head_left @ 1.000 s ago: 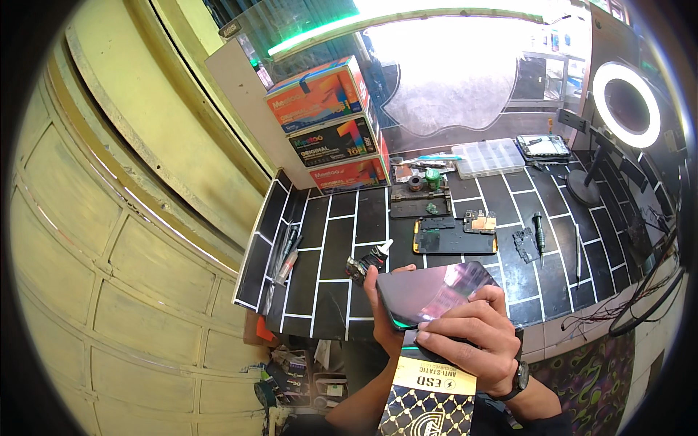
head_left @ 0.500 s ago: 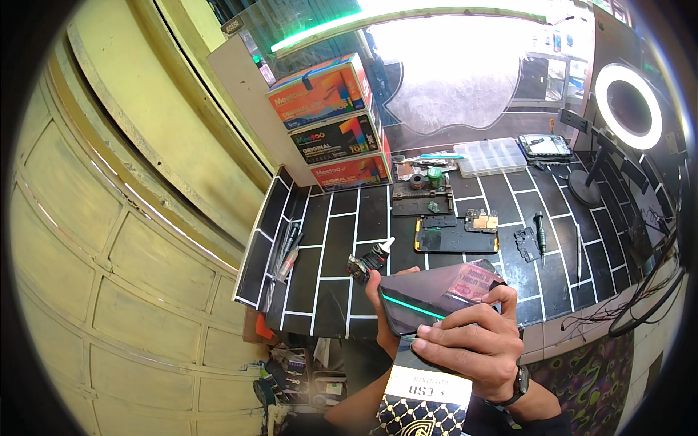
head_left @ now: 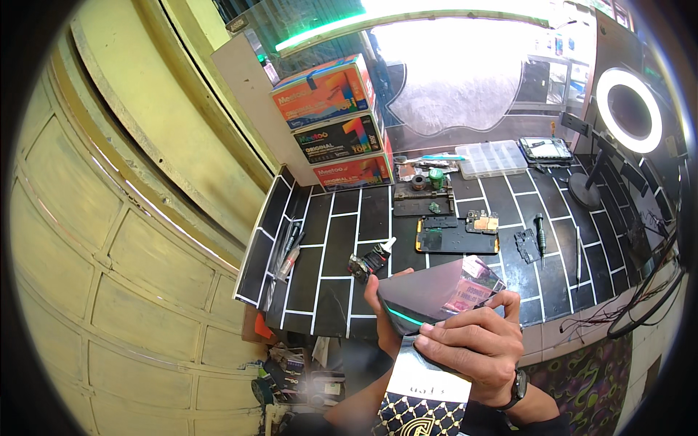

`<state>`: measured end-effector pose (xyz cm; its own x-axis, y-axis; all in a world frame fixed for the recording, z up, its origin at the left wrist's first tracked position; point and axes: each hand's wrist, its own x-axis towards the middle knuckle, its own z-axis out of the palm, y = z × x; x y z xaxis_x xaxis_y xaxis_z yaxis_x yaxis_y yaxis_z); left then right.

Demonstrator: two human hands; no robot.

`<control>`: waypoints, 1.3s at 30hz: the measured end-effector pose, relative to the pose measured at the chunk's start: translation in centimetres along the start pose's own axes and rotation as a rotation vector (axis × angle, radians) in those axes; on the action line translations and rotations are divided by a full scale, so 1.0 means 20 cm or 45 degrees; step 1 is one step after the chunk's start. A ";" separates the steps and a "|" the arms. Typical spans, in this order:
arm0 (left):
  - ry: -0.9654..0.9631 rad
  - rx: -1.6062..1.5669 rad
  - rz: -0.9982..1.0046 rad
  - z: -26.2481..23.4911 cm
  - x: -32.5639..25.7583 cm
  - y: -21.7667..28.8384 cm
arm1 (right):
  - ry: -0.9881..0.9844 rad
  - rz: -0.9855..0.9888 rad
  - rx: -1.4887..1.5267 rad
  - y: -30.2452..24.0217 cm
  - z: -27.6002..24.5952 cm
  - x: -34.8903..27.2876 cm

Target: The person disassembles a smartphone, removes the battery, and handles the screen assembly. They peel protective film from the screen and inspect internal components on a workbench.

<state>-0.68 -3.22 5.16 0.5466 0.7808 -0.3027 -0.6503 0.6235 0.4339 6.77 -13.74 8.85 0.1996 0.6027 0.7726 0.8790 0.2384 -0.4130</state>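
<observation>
A dark, glossy phone-sized slab (head_left: pixel 425 294), likely a smartphone or its screen, is tilted above the bench's near edge. Reflections and a thin green line of light show on its face. My left hand (head_left: pixel 387 338) grips its left side from beneath, thumb along the edge. Across its near right corner lie the curled fingers of my right hand (head_left: pixel 476 345). Those fingers also pinch a flat card sleeve (head_left: pixel 425 389), black with gold patterning and a white band, which hangs toward me. My right thumb is hidden.
On the black tiled bench lie an opened phone body (head_left: pixel 458 240), a small circuit board (head_left: pixel 526 245), a screwdriver (head_left: pixel 540 236) and a black tube with white nozzle (head_left: pixel 374 259). Behind stand stacked boxes (head_left: pixel 334 138), a clear compartment case (head_left: pixel 492 158) and a ring light (head_left: pixel 629 109).
The slab has tilted slightly, so the reflections and green line on its face have shifted. The card sleeve has tipped a little in my right hand. Both hands keep their grips.
</observation>
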 end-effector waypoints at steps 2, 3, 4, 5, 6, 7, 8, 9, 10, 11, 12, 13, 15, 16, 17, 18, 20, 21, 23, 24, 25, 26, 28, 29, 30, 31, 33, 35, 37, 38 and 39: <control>0.003 -0.013 -0.004 0.00 0.00 0.00 | 0.006 0.004 -0.007 0.00 0.00 0.00; 0.002 -0.018 -0.008 0.00 0.00 -0.01 | 0.008 0.007 -0.012 -0.01 0.00 0.00; 0.000 -0.022 -0.009 0.00 0.00 -0.01 | 0.010 0.010 -0.018 -0.01 0.00 0.00; 0.000 -0.027 -0.011 -0.01 0.00 -0.01 | 0.018 0.019 -0.022 -0.01 0.00 0.00; 0.001 -0.032 -0.002 0.00 0.00 -0.01 | 0.027 0.024 -0.015 -0.01 0.01 0.00; 0.003 -0.037 0.002 0.00 -0.01 0.00 | 0.035 0.030 -0.008 -0.02 0.01 0.01; 0.003 -0.045 -0.002 0.00 0.00 0.00 | 0.036 0.038 -0.015 -0.02 0.01 0.01; 0.007 -0.051 -0.004 0.00 0.00 -0.01 | 0.036 0.045 -0.022 -0.02 0.01 0.01; 0.012 -0.059 -0.007 0.00 0.00 -0.01 | 0.037 0.052 -0.029 -0.02 0.01 0.01; 0.018 -0.064 -0.008 0.00 -0.01 0.00 | 0.039 0.057 -0.031 -0.03 0.01 0.01; 0.027 -0.069 -0.009 0.01 0.00 0.00 | 0.041 0.062 -0.032 -0.03 0.01 0.01; 0.042 -0.078 -0.014 0.01 -0.01 0.00 | 0.042 0.067 -0.034 -0.03 0.01 0.01; 0.100 -0.067 -0.028 0.03 0.00 0.01 | 0.051 0.085 -0.046 -0.04 0.01 0.01; 0.128 -0.025 -0.029 0.04 0.00 0.01 | 0.055 0.094 -0.052 -0.04 0.01 0.01; 0.157 0.017 -0.032 0.05 0.01 0.01 | 0.058 0.094 -0.056 -0.04 0.01 0.01; 0.177 0.104 -0.020 0.06 0.00 0.02 | 0.061 0.093 -0.054 -0.04 0.02 0.00; -0.074 -0.122 -0.078 -0.01 0.03 0.01 | 0.066 0.096 -0.051 -0.04 0.02 0.00; -0.347 -0.435 -0.144 -0.12 0.08 0.01 | 0.069 0.098 -0.048 -0.04 0.02 0.01; -0.637 -0.774 -0.216 -0.21 0.11 -0.01 | 0.072 0.105 -0.047 -0.05 0.02 0.01; -0.655 -0.802 -0.223 -0.21 0.11 -0.01 | 0.071 0.108 -0.049 -0.05 0.02 0.01; -0.569 -0.572 -0.123 -0.20 0.10 -0.02 | 0.071 0.111 -0.051 -0.05 0.02 0.01; -0.475 -0.335 -0.046 -0.17 0.08 -0.02 | 0.066 0.120 -0.050 -0.05 0.02 0.01; -0.277 0.148 0.138 -0.11 0.04 -0.02 | 0.057 0.135 -0.049 -0.05 0.02 0.01; -0.283 0.143 0.146 -0.10 0.04 -0.02 | 0.054 0.138 -0.048 -0.05 0.02 0.01; -0.504 -0.364 -0.023 -0.14 0.07 -0.02 | 0.051 0.141 -0.048 -0.05 0.02 0.01; -0.578 -0.496 -0.001 -0.19 0.10 -0.04 | 0.048 0.144 -0.049 -0.05 0.01 0.01; -0.594 -0.390 0.215 -0.32 0.16 -0.09 | 0.034 0.150 -0.048 -0.06 0.00 0.01; -0.451 -0.375 0.366 -0.36 0.17 -0.11 | 0.031 0.139 -0.040 -0.05 0.01 0.01; -0.328 -0.627 0.275 -0.31 0.15 -0.11 | 0.048 0.139 -0.072 -0.04 0.01 0.00; -0.277 -0.642 0.282 -0.30 0.14 -0.11 | 0.041 0.143 -0.059 -0.04 0.01 0.00; -0.254 -0.447 0.354 -0.28 0.13 -0.11 | 0.034 0.148 -0.046 -0.04 0.01 0.00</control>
<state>-0.88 -2.32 -1.29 0.3951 0.9181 -0.0325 -0.9059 0.3953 0.1522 5.94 -13.80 9.17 0.3120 0.6038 0.7336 0.8642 0.1404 -0.4831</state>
